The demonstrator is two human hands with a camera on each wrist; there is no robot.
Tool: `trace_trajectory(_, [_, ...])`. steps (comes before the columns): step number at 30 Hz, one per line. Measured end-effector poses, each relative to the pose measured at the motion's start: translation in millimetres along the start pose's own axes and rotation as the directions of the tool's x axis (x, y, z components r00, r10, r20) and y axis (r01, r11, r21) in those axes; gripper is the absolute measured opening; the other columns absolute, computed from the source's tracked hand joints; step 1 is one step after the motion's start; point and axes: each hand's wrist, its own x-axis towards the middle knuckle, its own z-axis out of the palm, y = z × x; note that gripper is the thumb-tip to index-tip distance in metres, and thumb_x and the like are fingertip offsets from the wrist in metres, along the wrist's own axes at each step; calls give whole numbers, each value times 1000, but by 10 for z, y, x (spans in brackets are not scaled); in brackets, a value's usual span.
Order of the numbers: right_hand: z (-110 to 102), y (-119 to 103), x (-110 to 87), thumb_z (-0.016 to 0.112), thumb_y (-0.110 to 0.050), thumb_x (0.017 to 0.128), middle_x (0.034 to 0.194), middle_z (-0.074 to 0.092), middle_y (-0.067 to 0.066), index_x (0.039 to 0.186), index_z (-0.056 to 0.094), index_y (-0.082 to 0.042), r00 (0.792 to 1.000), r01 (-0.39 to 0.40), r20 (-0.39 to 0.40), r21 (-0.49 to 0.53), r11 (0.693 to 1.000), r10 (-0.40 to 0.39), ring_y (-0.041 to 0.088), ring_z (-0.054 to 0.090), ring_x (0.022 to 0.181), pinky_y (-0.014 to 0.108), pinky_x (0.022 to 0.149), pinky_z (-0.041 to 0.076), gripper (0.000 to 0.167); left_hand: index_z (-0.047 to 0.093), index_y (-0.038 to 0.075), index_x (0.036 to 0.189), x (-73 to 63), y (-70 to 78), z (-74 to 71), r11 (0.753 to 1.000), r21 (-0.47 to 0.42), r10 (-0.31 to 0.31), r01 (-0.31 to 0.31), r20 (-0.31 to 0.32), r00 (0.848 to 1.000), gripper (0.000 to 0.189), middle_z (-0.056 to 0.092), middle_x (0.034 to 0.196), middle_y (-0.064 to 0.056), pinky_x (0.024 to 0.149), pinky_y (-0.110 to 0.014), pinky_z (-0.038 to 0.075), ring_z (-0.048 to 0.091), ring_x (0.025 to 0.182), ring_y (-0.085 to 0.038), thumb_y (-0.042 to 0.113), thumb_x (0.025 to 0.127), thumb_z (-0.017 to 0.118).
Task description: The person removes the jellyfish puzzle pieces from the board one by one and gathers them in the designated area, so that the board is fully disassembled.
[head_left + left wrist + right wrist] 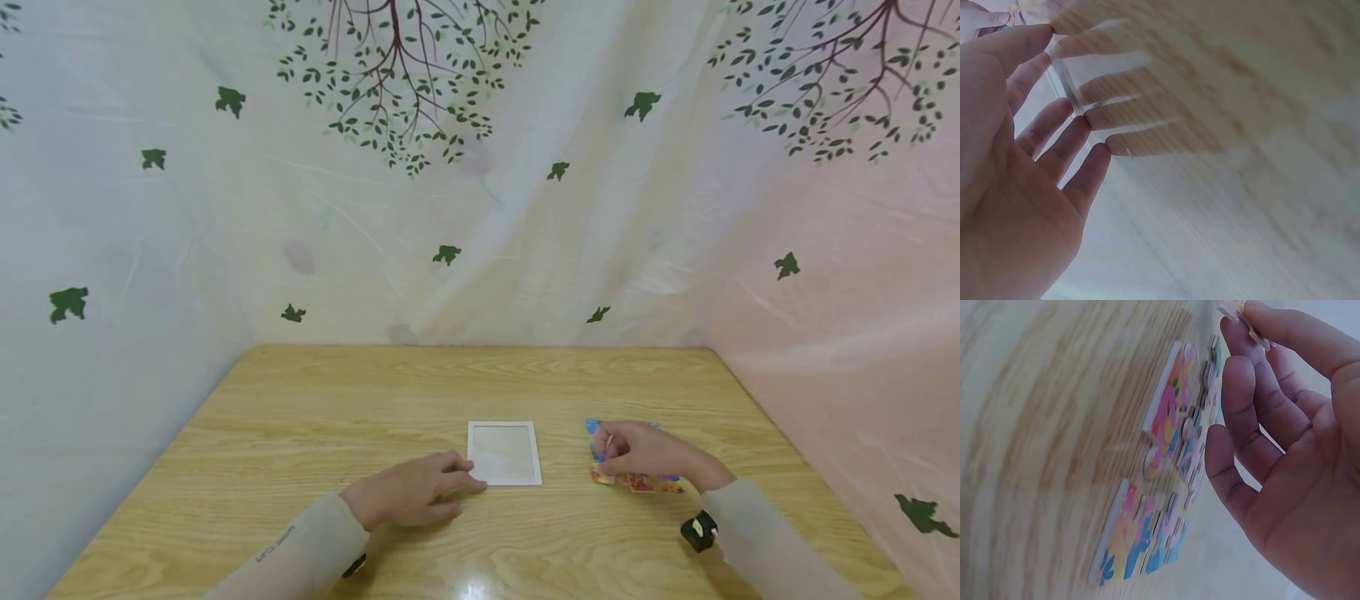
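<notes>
A shallow white puzzle tray [537, 467] with a raised rim lies flat on the table. My left hand [416, 492] has its fingers stretched out, the fingertips touching the tray's lower left corner. To the right, my right hand [645, 450] hovers over colourful jigsaw pieces [652, 484] and covers part of them. In the right wrist view, its thumb and index finger pinch one jigsaw piece [1254, 331], partly cut off by the top edge. Below lie several other pieces [1166, 412] in two groups with a gap between them.
The wooden table [360, 392] has a light grain and reflects the hands. Pale curtains [480, 292] printed with leaves and branches hang behind it and along both sides. A small black wrist camera [699, 531] sits at the right cuff.
</notes>
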Motion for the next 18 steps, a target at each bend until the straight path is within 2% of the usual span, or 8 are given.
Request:
trace_trajectory(4, [-16,27,-25,69,-10,97,82,67,7,102,57,1,1000,15,6,-18,1000,-15,10,56,66,21,59,47,17,58,20,147,-8,-7,13,1000,1,3,-3,-4,1000,40,54,142,-5,106,-33,49,56,125,-17,25,107,57])
trace_trajectory(8, [-22,16,-38,71,-11,97,87,64,5,102,60,1,1000,-2,-6,-41,999,2,11,59,74,22,65,51,17,58,19,147,-11,-17,23,1000,7,18,-18,-10,1000,40,54,142,-6,104,-33,49,56,124,-18,25,107,56])
trace_trajectory(14, [-5,-8,-41,71,-9,96,85,63,6,102,61,4,1000,7,5,-24,1000,-7,8,56,69,19,62,48,18,58,17,147,-16,-11,24,1000,5,29,-29,-17,999,40,54,141,-8,103,-32,50,57,122,-18,24,107,56])
trace_trajectory(18, [0,5,-44,71,-9,96,84,62,4,104,62,5,1000,-14,8,-12,1000,14,7,54,67,18,61,46,18,58,17,147,-18,0,19,1000,4,25,-25,-14,1000,40,54,142,-8,103,-32,50,57,122,-19,24,107,56])
